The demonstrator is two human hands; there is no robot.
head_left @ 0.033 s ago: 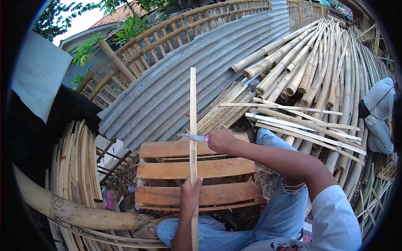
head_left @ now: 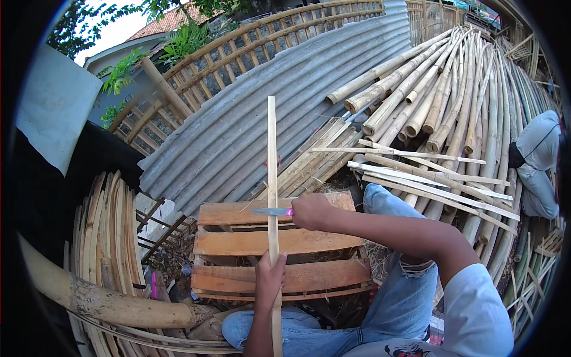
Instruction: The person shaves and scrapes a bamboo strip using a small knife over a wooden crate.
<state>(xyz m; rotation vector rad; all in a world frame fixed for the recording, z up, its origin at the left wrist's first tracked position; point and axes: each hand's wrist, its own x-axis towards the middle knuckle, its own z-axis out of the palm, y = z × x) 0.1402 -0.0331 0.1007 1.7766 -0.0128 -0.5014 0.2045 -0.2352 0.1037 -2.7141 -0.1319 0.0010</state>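
Observation:
A long, pale bamboo strip (head_left: 272,160) stands nearly upright in front of me, its lower end running down past my lap. My left hand (head_left: 270,278) is wrapped round its lower part, above my knee. In my right hand (head_left: 311,212) is a knife (head_left: 270,211) with a pink handle, mostly hidden by the fist. Its blade points left and lies across the strip, against it, above the left hand. Behind the strip is a low slatted wooden crate (head_left: 321,240).
Split bamboo strips (head_left: 101,232) stand bundled at left, beside a thick bamboo pole (head_left: 119,300). Cut strips (head_left: 428,178) lie across a large pile of bamboo poles (head_left: 464,89) at right. Corrugated sheeting (head_left: 309,101) lines the back. Another person (head_left: 538,160) is at the far right.
My right hand and the knife have slid down along the bamboo strip, toward me. The strip's upper part has shifted slightly left, while my left hand keeps its place.

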